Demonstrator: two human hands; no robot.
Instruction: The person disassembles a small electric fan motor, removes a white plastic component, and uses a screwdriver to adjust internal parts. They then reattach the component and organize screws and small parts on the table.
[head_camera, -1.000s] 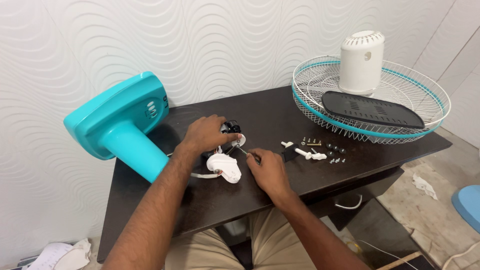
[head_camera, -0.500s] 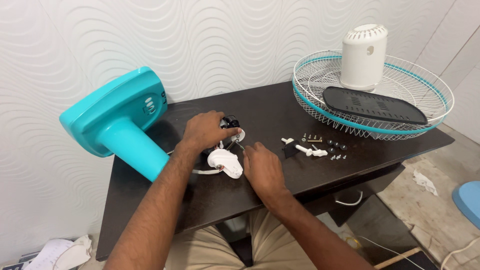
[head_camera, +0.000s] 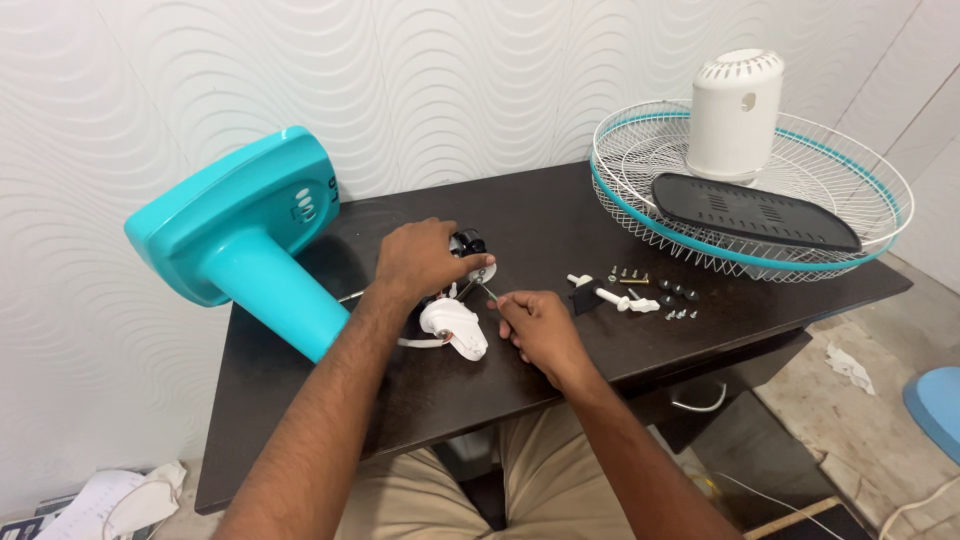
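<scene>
The left hand (head_camera: 425, 258) is closed on the small motor part (head_camera: 468, 243); the right hand (head_camera: 535, 325) pinches a thin green wire (head_camera: 489, 291) above the dark bench (head_camera: 540, 215).

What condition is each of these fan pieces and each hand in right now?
Turquoise fan base: lying on its side on the table.
Motor assembly: exposed, under the left hand.
Right hand: pinching a thin wire.
White motor cover: off, upright in the wire grille.
Screws and small parts: loose on the table.
</scene>
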